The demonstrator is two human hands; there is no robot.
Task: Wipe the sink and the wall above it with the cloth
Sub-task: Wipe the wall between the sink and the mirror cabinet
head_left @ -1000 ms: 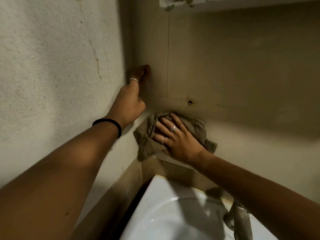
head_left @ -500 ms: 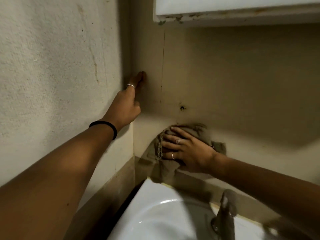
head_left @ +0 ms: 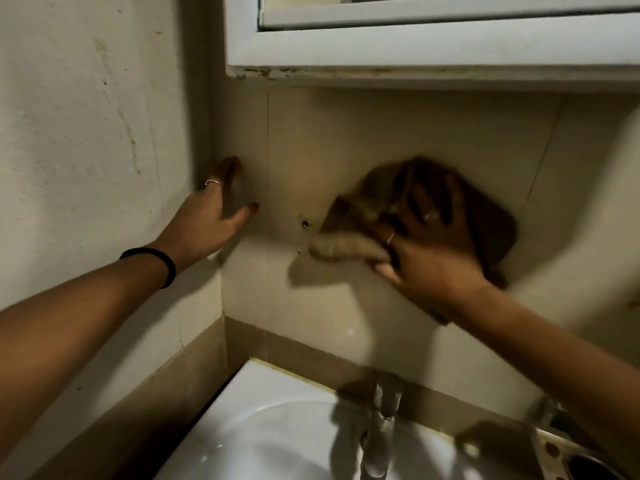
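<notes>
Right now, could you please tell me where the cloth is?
In the head view, the cloth is right of centre, pressed against the wall by the right hand, below the cabinet and above the tap.

Above me hangs a white cabinet [head_left: 415, 46], its frame running off the right edge. The paint is chipped along its bottom lip near the left corner. On my left is a rough, pale side wall [head_left: 86, 133] streaked with brownish marks. A brown tile strip [head_left: 194, 358] runs along its foot and on round the corner. Below me a metal tap [head_left: 382, 407] stands upright, blurred. In the lower right corner sits a shiny metal rack [head_left: 575, 459] with round holes, too blurred to tell more. A black band [head_left: 168, 268] circles my left wrist.
</notes>
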